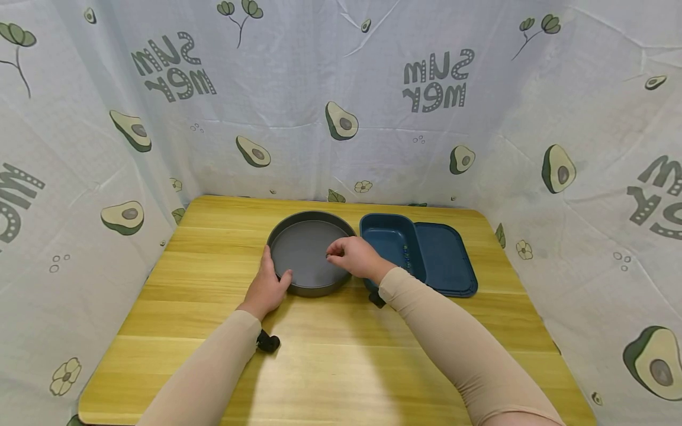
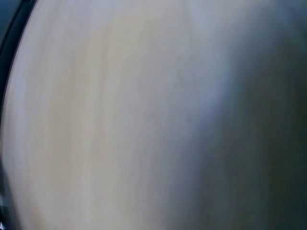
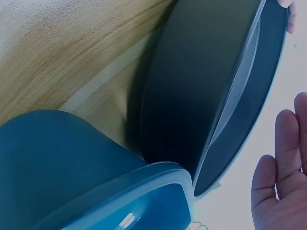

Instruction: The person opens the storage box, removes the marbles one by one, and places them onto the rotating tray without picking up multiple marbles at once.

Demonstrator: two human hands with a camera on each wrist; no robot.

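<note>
A round dark grey pan (image 1: 309, 251) with a low wall stands on the table, left of a blue box (image 1: 388, 234). My left hand (image 1: 268, 287) holds the pan at its near left side, fingers along the outer wall and thumb over the rim. Above the pan's right part, my right hand (image 1: 354, 254) has thumb and fingertips drawn together, pinching a tiny dark piece that is too small to identify. Tiny coloured bits (image 1: 406, 257) lie inside the box. In the right wrist view, part of the right hand (image 3: 288, 177) shows beside the pan; its thumb is out of frame.
A flat blue lid (image 1: 447, 260) lies on the wooden table (image 1: 314, 367) against the box's right side. The box's near corner and the pan's wall stand close together. A patterned white curtain (image 1: 298, 71) surrounds the back and sides. Only blurred surface fills the left wrist view.
</note>
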